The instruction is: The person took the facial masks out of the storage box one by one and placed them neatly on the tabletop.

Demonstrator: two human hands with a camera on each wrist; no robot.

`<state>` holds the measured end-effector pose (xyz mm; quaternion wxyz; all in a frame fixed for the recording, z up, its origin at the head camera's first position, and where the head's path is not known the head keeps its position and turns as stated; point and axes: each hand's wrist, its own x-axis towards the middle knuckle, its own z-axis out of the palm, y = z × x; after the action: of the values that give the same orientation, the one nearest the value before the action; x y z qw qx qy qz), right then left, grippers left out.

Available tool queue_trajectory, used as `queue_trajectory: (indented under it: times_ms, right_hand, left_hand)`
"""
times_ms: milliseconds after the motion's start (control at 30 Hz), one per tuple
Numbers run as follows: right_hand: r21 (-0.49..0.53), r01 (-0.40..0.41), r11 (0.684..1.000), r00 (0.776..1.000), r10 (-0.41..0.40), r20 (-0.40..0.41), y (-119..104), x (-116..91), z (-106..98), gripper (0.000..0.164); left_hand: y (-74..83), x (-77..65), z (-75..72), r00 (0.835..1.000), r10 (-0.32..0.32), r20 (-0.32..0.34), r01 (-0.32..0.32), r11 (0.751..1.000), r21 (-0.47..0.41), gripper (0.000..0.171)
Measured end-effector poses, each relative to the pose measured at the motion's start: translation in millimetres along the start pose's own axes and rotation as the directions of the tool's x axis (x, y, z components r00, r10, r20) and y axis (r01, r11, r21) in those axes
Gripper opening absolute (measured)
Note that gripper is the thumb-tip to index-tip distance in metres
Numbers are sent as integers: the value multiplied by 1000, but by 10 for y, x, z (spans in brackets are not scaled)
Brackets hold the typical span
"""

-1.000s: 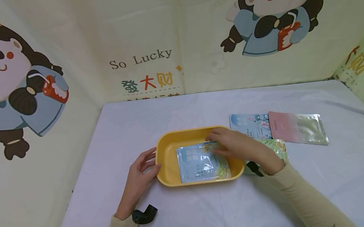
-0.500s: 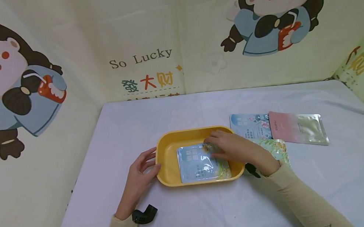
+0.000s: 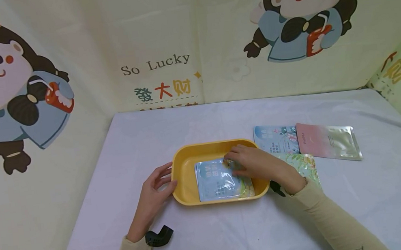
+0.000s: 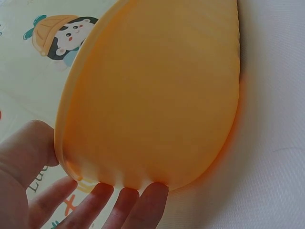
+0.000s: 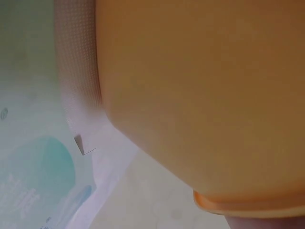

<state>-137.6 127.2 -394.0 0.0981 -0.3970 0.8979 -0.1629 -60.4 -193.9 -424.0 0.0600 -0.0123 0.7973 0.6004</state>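
Note:
A yellow plastic tray point(image 3: 186, 183) stands on the white-covered table, with blue sheet mask packets point(image 3: 215, 182) lying flat in it, apparently stacked. At its left end my left hand point(image 3: 156, 190) touches the outer wall and rim with thumb and spread fingertips; the left wrist view shows these fingers point(image 4: 97, 205) against the tray's outside. My right hand point(image 3: 257, 161) reaches over the right end, fingertips resting on the top packet's upper right part, thumb lower and apart from them. The right wrist view shows mostly the tray's wall point(image 5: 205, 105), and its fingers are hidden there.
Right of the tray lie another blue packet point(image 3: 275, 138), a pink and silver packet point(image 3: 328, 142) and a green floral packet point(image 3: 301, 163), partly under my right forearm. A printed cloth point(image 3: 222, 49) hangs behind the table.
My right hand has shifted slightly left over the packets and then stayed nearly still. The tray, the packets and my left hand keep their places.

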Motion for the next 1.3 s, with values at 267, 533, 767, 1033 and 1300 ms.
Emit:
queue_trajectory:
  times_ms: [267,533,767,1033,1300]
  right_hand:
    - [-24,7,1000,1000,-7,1,8,19,31,43]
    - [-45,-17,999,1000,17,7,5,25,57,46]
    - [-56,-7,998,1000,7,-4,11,24,73,47]
    - [-57,11,998,999,-14,-37,4,29,82,43]
    - [-19,-31,999,999,31,-25,-21,27,67,45]
  left_hand:
    - [-18,7,2,1000,1,6,-1,1000,-9,51]
    - [-1,0,13,1000,-16,-3,16,1000,-9,51]
    - [-11,7,13,1000,-19,-5,19,1000,-9,51]
    - [3,-2,11,1000,-14,-5,14,1000,-7,51]
    - [8,-1,14,1000,-22,-3,22,1000,-13,51]
